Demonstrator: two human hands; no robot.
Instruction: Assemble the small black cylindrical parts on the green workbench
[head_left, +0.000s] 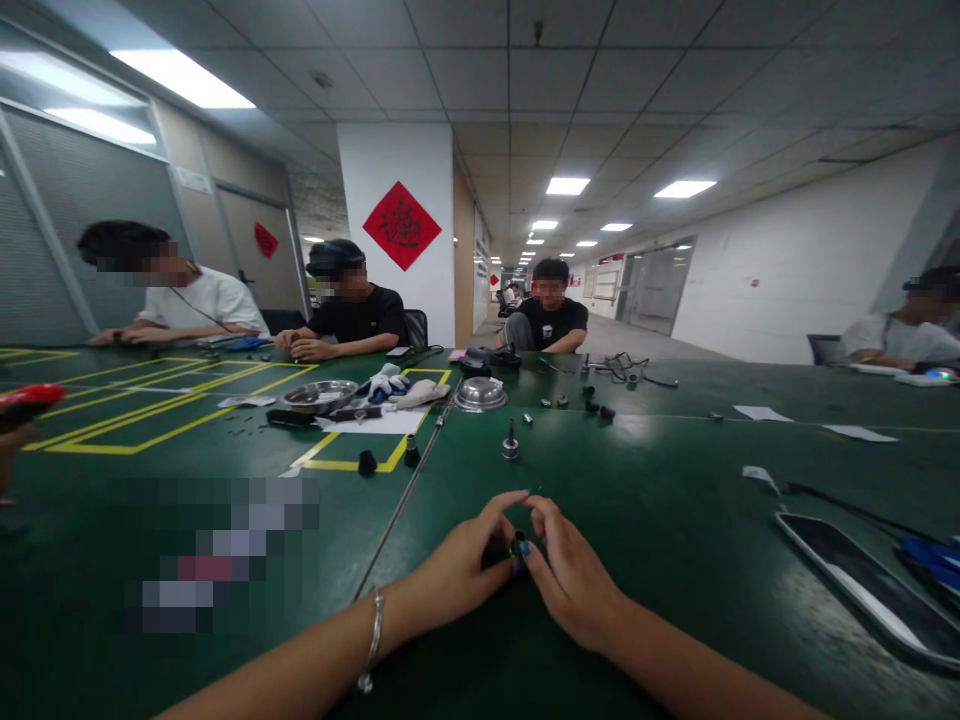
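My left hand and my right hand meet low above the green table, fingertips almost touching. Both are closed around a small dark ring-like part, pinched by the thumbs and partly hidden by the fingers. Something blue shows at my right thumb tip. Just beyond my hands, a metal piece with an upright stem stands on the table. To its left are two black cone-shaped pieces, one upright and another nearer to me.
A metal bowl lies upside down beyond, beside gloves and a metal dish. Small black and metal parts lie at the back right. A phone rests at right. Several people sit around the table.
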